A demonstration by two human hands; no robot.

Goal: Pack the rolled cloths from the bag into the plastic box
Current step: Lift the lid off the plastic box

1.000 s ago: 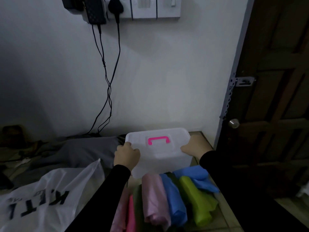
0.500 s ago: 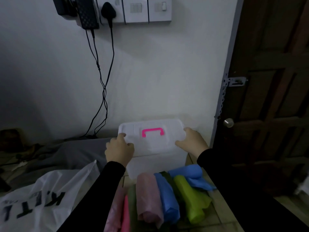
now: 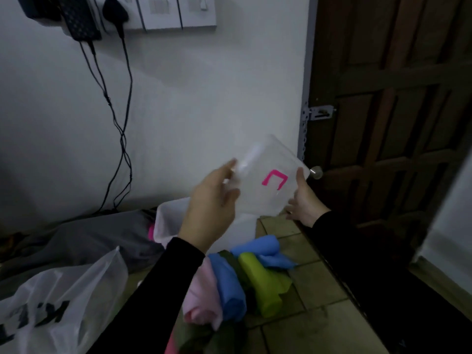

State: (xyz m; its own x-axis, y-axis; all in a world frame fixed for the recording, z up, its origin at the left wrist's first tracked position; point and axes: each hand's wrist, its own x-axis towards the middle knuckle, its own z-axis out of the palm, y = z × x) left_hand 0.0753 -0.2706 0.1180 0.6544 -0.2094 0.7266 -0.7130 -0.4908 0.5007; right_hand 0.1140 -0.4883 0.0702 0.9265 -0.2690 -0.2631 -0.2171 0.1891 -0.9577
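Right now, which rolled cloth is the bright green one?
The lime green roll, rightmost of the long rolls on the floor, beside the blue roll and pale pink roll. No other roll is that bright green.

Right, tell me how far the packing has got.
Done: the rolled cloths lie out of the bag, piled on the floor, and the lid is off the box. In hand: the left hand and right hand hold the lid up, tilted. Left: put the lid aside and pack every roll; none visibly sits in the box yet.
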